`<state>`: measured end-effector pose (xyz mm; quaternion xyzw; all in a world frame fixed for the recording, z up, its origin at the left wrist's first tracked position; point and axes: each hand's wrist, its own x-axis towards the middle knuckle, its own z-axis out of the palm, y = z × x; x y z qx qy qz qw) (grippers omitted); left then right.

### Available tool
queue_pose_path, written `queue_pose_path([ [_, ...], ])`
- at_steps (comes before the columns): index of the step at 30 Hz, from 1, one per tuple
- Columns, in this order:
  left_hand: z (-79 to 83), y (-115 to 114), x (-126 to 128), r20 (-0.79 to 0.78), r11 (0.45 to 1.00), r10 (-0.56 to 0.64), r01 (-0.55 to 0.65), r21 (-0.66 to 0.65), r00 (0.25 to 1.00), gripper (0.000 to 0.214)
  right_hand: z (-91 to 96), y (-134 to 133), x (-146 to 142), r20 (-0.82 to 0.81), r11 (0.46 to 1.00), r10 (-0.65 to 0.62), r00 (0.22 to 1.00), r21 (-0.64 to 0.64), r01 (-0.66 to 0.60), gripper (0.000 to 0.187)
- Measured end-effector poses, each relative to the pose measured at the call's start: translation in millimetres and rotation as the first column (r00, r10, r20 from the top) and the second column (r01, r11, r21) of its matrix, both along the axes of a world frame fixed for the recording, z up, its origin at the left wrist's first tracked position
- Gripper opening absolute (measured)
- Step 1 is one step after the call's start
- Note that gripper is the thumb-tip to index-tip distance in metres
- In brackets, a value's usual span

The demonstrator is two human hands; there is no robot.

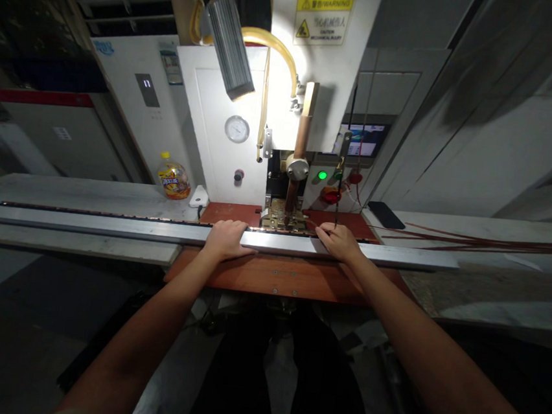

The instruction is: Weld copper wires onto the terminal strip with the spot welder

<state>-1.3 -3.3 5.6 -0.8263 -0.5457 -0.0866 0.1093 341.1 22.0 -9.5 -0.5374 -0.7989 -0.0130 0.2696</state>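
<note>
A long silver metal bar (282, 243) lies crosswise in front of the machine, with a dark, copper-toned strip along its far edge. My left hand (226, 239) is wrapped over the bar left of the machine's head, thumb on the near side. On the right, my right hand (338, 241) pinches the end of a thin reddish-brown strip (449, 235) at the bar's far edge. Between the hands, a copper electrode rod (293, 195) points down to a brass-coloured fixture (279, 217) just behind the bar.
A reddish-brown board (269, 277) supports the bar. On the left worktop (86, 195) stands a bottle of orange liquid (174, 176) near a white device (199, 197). A black phone (386, 214) lies at right. Above are a lamp (230, 46), gauge (237, 129) and lit green button (322, 175).
</note>
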Motion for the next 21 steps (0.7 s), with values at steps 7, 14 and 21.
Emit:
queue_pose_path([
  [7, 1.3, -1.9, 6.6, -0.008, 1.0, -0.007, 0.008, 0.007, 1.0, 0.069, -2.4, -0.1, 6.3, -0.024, 1.0, 0.004, 1.0, 0.019, -0.003, 0.037],
  [14, 0.8, -1.7, 8.9, -0.013, 1.0, -0.012, 0.012, 0.011, 1.0, 0.07, -2.7, -0.1, 8.7, -0.026, 1.0, 0.002, 1.0, 0.019, -0.001, 0.037],
  [21, -0.4, 0.1, 10.2, -0.006, 1.0, 0.003, -0.003, -0.01, 1.0, 0.068, -0.6, -1.3, 11.1, -0.016, 1.0, 0.004, 1.0, 0.024, -0.004, 0.036],
])
